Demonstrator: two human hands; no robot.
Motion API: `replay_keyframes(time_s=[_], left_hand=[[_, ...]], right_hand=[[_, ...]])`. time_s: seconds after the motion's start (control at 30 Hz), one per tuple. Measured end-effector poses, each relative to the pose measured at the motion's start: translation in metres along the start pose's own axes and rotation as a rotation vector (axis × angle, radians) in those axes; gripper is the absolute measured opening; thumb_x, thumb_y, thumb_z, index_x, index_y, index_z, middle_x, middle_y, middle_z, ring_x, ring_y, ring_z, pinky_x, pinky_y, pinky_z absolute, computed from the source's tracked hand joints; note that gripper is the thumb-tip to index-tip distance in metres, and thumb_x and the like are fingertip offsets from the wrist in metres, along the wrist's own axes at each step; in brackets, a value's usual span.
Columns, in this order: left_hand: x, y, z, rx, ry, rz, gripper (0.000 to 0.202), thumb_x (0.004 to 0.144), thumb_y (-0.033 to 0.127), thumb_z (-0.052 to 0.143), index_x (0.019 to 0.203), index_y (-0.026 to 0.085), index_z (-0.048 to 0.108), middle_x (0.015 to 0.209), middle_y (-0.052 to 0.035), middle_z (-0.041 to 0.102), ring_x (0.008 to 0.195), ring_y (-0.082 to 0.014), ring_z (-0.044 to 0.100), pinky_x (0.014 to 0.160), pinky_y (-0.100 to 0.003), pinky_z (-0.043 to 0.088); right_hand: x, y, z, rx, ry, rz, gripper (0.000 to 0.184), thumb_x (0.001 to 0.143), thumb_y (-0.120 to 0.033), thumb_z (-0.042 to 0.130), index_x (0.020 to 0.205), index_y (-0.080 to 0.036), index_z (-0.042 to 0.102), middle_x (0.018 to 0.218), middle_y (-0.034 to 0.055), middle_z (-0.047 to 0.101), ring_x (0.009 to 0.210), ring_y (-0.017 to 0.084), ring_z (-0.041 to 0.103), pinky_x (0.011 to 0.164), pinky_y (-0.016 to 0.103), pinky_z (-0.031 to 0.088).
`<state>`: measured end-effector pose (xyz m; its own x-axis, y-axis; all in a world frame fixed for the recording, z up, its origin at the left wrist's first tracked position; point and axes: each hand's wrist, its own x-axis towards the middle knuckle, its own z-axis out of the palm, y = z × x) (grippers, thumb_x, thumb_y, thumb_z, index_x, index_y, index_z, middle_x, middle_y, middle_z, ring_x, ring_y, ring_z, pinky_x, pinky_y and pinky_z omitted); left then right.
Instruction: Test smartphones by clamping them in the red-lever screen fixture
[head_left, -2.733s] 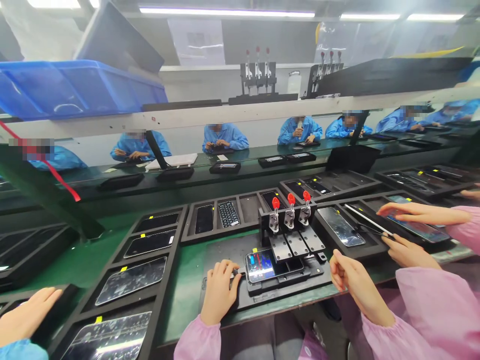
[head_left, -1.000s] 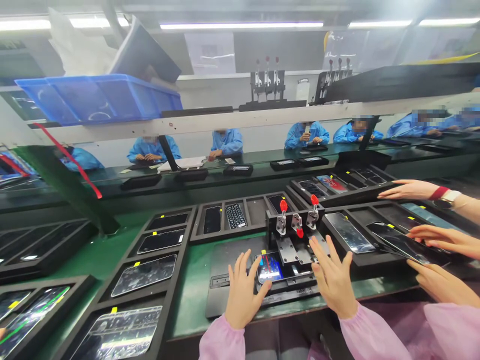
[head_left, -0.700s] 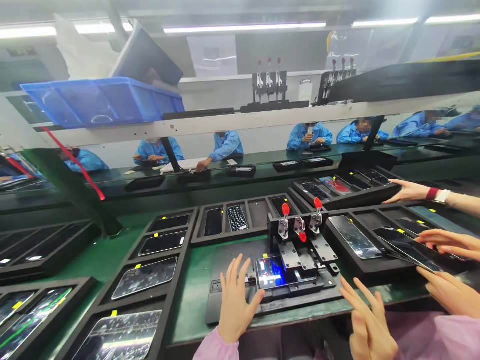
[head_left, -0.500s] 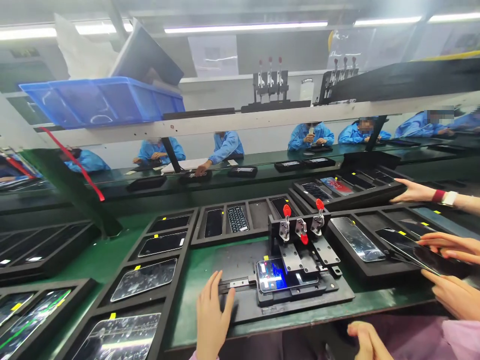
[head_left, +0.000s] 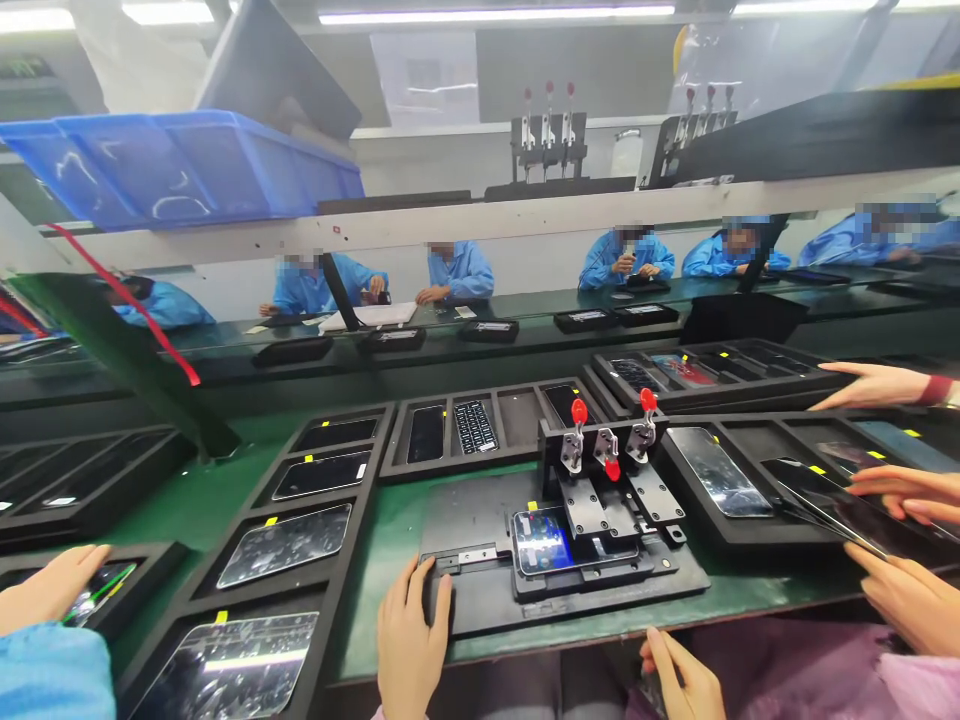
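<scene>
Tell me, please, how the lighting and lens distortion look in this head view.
In the head view, the ceiling lights leave a white glare streak on the phone panel at lower left, and the wide lens bows the green bench.

A phone (head_left: 551,542) lies in the clamping fixture (head_left: 469,530) on the workbench (head_left: 382,600), with a compartmented tray (head_left: 367,470) to its left, another tray (head_left: 720,535) to its right, a third tray (head_left: 510,425) directly behind it, and co-workers (head_left: 457,272) seated across the line beyond.
</scene>
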<state>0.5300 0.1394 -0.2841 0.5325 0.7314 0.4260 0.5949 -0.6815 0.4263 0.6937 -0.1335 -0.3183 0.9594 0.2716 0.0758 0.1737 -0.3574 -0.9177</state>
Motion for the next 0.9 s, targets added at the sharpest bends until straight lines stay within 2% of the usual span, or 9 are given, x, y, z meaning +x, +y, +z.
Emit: replay_keyframes(time_s=[0.13, 0.5, 0.7, 0.9], left_hand=[[-0.001, -0.001, 0.001, 0.004, 0.011, 0.007, 0.035, 0.084, 0.040, 0.046, 0.111, 0.020, 0.054, 0.121, -0.0105, 0.054, 0.109, -0.0276, 0.051, 0.091, -0.043, 0.040], [-0.001, 0.001, 0.000, 0.021, 0.036, 0.027, 0.033, 0.083, 0.038, 0.047, 0.109, 0.020, 0.055, 0.119, -0.0110, 0.056, 0.107, -0.0275, 0.053, 0.090, -0.042, 0.041], [-0.001, -0.003, 0.005, 0.031, 0.064, 0.038, 0.035, 0.082, 0.040, 0.047, 0.108, 0.018, 0.056, 0.118, -0.0112, 0.057, 0.105, -0.0274, 0.053, 0.089, -0.041, 0.041], [-0.001, -0.004, 0.006, 0.032, 0.064, 0.042, 0.036, 0.083, 0.041, 0.046, 0.109, 0.018, 0.055, 0.118, -0.0109, 0.057, 0.105, -0.0271, 0.053, 0.090, -0.041, 0.041]], right_hand=[[0.000, 0.004, -0.001, -0.012, -0.024, 0.015, 0.051, 0.077, -0.064, 0.043, 0.062, -0.019, 0.062, 0.060, 0.0041, 0.062, 0.059, 0.020, 0.058, 0.062, 0.027, 0.046], [0.001, 0.003, -0.002, -0.007, -0.027, -0.008, 0.048, 0.080, -0.059, 0.043, 0.059, -0.020, 0.061, 0.059, 0.0030, 0.061, 0.058, 0.019, 0.058, 0.061, 0.025, 0.045], [0.006, 0.013, -0.007, -0.061, -0.130, -0.057, 0.046, 0.081, -0.056, 0.044, 0.062, -0.019, 0.062, 0.061, 0.0029, 0.062, 0.058, 0.016, 0.059, 0.061, 0.020, 0.045], [0.003, 0.001, -0.004, -0.040, -0.090, -0.030, 0.048, 0.083, -0.055, 0.040, 0.057, -0.018, 0.056, 0.055, 0.0010, 0.056, 0.054, 0.014, 0.053, 0.058, 0.019, 0.040]])
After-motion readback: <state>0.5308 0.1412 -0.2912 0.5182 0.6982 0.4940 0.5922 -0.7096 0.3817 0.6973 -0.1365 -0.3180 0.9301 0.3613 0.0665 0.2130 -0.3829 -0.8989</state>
